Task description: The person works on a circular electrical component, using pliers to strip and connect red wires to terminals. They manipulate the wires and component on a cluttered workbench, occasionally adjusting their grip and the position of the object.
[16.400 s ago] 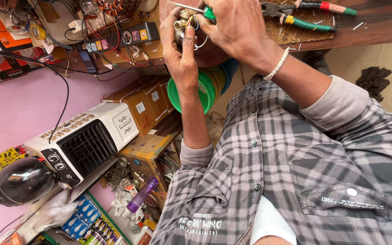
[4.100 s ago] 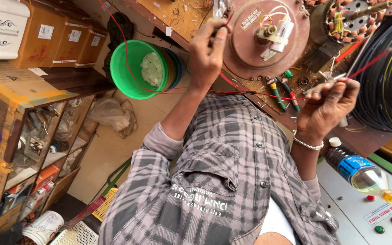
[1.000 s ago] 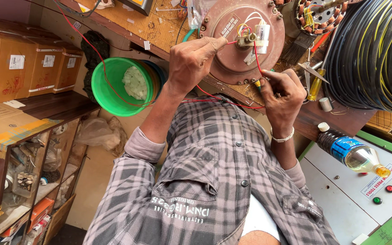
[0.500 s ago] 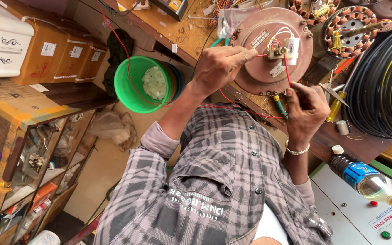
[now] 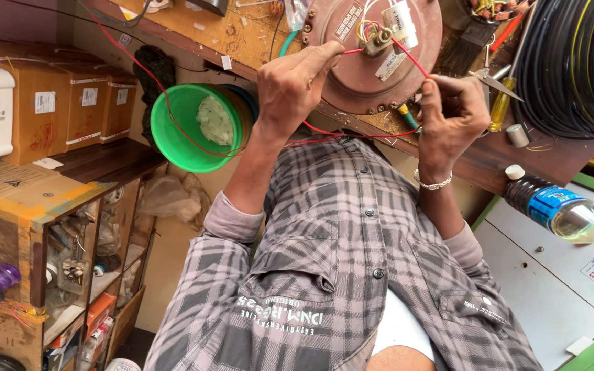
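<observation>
A round brown motor housing lies on the wooden bench, with a white capacitor and coloured leads at its hub. My left hand pinches a red wire right by the hub. My right hand, wearing a bracelet, pinches another stretch of the red wire that runs up to the hub. More red wire loops down over my checked shirt.
A green bucket hangs below the bench edge on the left. A thick coil of black cable, a yellow-handled screwdriver and a plastic bottle are on the right. Cardboard boxes and cluttered shelves stand at left.
Both hands have stayed on the red wire at the motor hub. My right hand has risen closer to the housing, and the view has shifted slightly.
</observation>
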